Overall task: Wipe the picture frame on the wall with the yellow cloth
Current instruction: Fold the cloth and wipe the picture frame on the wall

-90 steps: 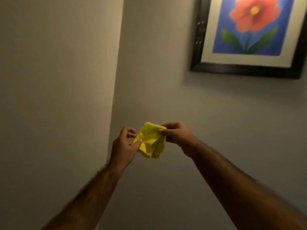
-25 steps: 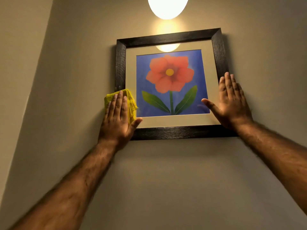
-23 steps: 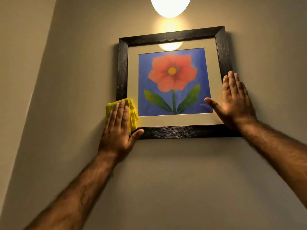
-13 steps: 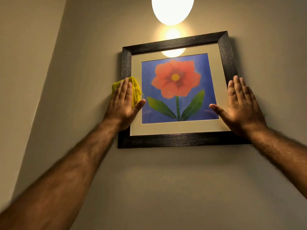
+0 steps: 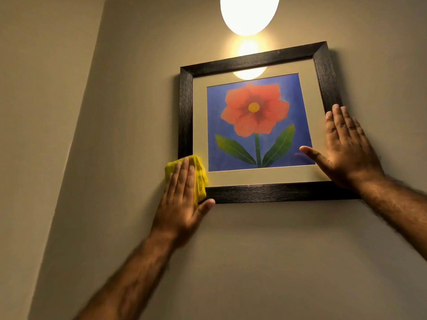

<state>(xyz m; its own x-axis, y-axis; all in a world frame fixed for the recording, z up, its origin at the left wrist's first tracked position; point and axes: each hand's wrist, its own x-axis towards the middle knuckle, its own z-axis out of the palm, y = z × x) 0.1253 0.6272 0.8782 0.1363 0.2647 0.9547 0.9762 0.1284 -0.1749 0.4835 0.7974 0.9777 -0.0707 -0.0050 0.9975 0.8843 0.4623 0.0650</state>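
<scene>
A dark wooden picture frame [image 5: 272, 192] hangs on the beige wall, holding a red flower on blue under glass. My left hand [image 5: 181, 202] lies flat over the folded yellow cloth [image 5: 200, 175], pressing it against the frame's lower left corner; the cloth sticks out above and to the right of my fingers. My right hand [image 5: 346, 148] rests flat with spread fingers on the frame's right side near the lower right corner, thumb on the glass. It holds nothing.
A lit oval lamp [image 5: 248, 12] hangs right above the frame, and its glare reflects in the glass. A wall corner [image 5: 76, 125] runs down on the left. Bare wall lies below the frame.
My left hand has slid the cloth down the frame's left side, from mid-height to the lower left corner. My right hand has stayed on the right side.
</scene>
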